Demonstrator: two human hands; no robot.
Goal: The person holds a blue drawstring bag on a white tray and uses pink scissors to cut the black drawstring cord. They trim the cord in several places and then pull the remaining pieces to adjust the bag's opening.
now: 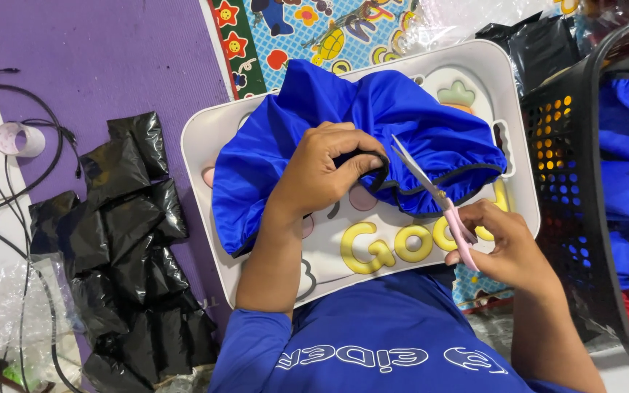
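- The left hand (325,171) is curled closed on a blue fabric piece (358,138), pinching its black elastic edge (380,171) between thumb and fingers.
- The blue fabric piece lies bunched on a white tray (343,255) with yellow raised letters, which sits across the person's lap.
- The right hand (507,247) is closed around the pink handles of a pair of scissors (434,193).
- The scissor blades stand slightly parted, their tips just beside the black elastic edge near the left thumb; whether the blades touch the cloth is hard to tell from this angle.
- To the left, a heap of black plastic packets (121,247) lies on a purple mat (96,58).
- A roll of clear tape (20,138) and black cables (9,182) lie on the floor beyond the purple mat's left edge.
- At right stands a black perforated basket (569,167) holding more blue and orange cloth.
- A colourful play mat (307,29) shows beyond the tray.
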